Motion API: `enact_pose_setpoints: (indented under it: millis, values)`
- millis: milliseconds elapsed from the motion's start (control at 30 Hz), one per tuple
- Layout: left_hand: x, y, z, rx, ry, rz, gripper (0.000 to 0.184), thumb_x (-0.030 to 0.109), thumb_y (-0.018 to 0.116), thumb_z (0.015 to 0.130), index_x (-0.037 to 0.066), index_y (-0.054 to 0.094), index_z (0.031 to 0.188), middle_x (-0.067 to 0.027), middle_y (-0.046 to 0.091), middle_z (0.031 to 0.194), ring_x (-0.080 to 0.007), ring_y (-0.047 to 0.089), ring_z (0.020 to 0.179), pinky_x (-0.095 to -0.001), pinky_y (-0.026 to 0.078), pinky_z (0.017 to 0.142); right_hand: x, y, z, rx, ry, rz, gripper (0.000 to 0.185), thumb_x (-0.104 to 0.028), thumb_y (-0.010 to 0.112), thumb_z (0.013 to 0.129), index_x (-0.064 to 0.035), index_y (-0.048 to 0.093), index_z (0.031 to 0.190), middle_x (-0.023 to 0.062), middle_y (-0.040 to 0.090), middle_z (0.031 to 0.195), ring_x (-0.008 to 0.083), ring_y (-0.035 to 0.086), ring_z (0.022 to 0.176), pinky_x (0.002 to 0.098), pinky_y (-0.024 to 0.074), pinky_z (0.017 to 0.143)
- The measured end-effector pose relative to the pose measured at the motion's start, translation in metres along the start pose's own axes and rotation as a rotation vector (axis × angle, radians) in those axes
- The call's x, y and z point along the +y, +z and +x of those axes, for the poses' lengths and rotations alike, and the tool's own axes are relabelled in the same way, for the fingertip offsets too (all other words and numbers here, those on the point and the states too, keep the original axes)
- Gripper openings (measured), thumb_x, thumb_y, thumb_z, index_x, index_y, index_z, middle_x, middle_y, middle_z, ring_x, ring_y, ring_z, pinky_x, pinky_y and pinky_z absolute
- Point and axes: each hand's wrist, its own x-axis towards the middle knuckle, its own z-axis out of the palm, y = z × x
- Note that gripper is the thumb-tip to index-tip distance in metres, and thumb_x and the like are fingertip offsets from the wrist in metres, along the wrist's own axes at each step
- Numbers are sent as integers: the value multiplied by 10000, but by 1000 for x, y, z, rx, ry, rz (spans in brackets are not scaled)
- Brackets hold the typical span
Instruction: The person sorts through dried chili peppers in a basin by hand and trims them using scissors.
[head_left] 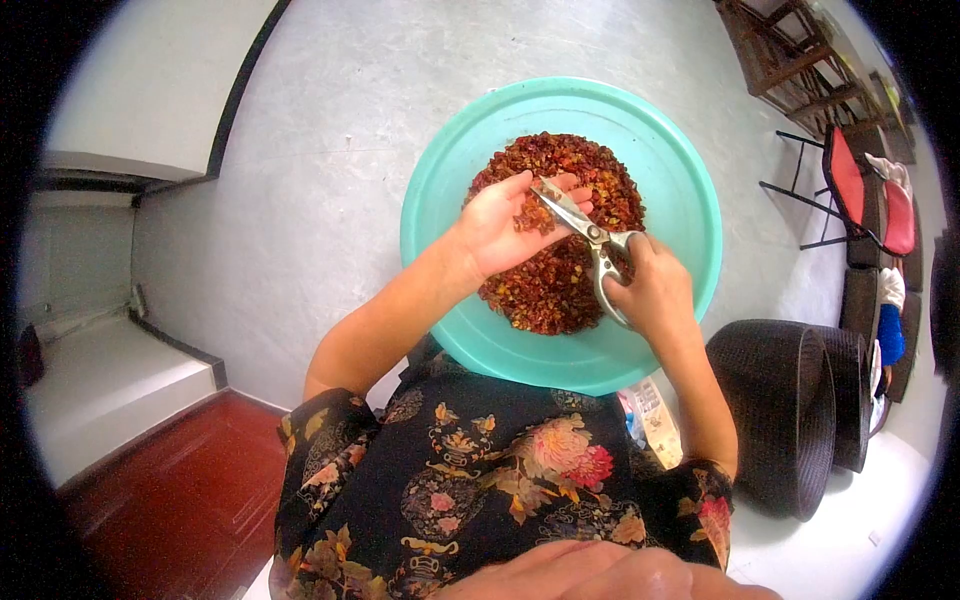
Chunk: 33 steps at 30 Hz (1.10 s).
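Observation:
A wide turquoise basin [680, 290] holds a heap of cut dried red chili pieces [560, 300], with yellowish seeds among them. Above the heap, my left hand [490, 225] is palm up and cups a small clump of the chili pieces [535, 213]. My right hand [655, 285] grips a pair of scissors [597, 234] by its grey handles. The blades point up and left, across the fingers and palm of my left hand, beside the clump. Whether the blades are parted is hard to make out.
Dark woven stools [765, 410] stand close at the right. Beyond them are a red folding chair [845, 180] and a wooden rack [800, 60]. A white step [120, 390] and red flooring [190, 480] lie at the left. Printed packaging [652, 420] shows below the basin.

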Motion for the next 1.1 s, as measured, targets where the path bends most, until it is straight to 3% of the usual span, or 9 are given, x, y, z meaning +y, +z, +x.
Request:
enact_pose_setpoints:
  millis: [233, 567, 700, 767, 867, 967, 1100]
  values:
    - [-5, 6, 0, 49, -48, 35, 748, 508, 206, 1077, -141, 387, 1402, -325, 430, 1453, -425, 407, 1388, -549, 297, 1197, -7, -4, 0, 66, -33, -43, 392, -264, 739, 742, 2, 585, 986, 195, 623, 966, 378, 627, 927, 477, 526, 778]
    - [-4, 9, -5, 52, -21, 111, 794, 541, 204, 1067, -159, 403, 1385, -336, 442, 1436, -430, 410, 1384, -540, 293, 1202, 4, 4, -2, -26, 6, 31, 281, -192, 724, 757, 10, 606, 913, 203, 646, 868, 393, 649, 808, 484, 524, 732]
    - [0, 11, -2, -9, 25, 83, 804, 549, 184, 1065, -150, 398, 1400, -341, 426, 1448, -435, 397, 1391, -539, 281, 1207, 5, 1, -1, -79, 67, 122, 341, -249, 750, 753, 10, 606, 921, 208, 643, 879, 405, 649, 800, 492, 518, 720]
    - [2, 11, -2, -68, 64, 56, 833, 580, 140, 1053, -125, 345, 1448, -339, 384, 1484, -443, 369, 1407, -541, 267, 1208, -1, -3, -1, 48, 9, 116, 530, -367, 834, 734, 22, 581, 991, 194, 630, 879, 381, 627, 806, 457, 500, 707]
    - [4, 9, 0, -156, 49, 34, 853, 607, 131, 1042, -107, 271, 1488, -335, 337, 1517, -444, 333, 1428, -545, 250, 1209, -3, -3, 1, 96, -149, 32, 578, -388, 843, 715, 23, 563, 1010, 197, 606, 949, 379, 597, 909, 451, 494, 769]
    - [4, 4, 1, -204, 28, 8, 865, 625, 148, 1036, -95, 212, 1510, -334, 294, 1543, -448, 305, 1442, -549, 236, 1208, -7, -5, 1, 28, -98, 38, 512, -364, 796, 728, 1, 555, 994, 202, 580, 1013, 392, 570, 988, 484, 496, 815]
    - [4, 4, -2, -211, 26, -18, 866, 625, 163, 1036, -98, 212, 1509, -335, 285, 1548, -450, 300, 1445, -552, 229, 1212, -5, -4, 1, 55, -105, 7, 480, -326, 799, 724, 0, 563, 986, 194, 595, 1002, 386, 586, 969, 477, 505, 808]
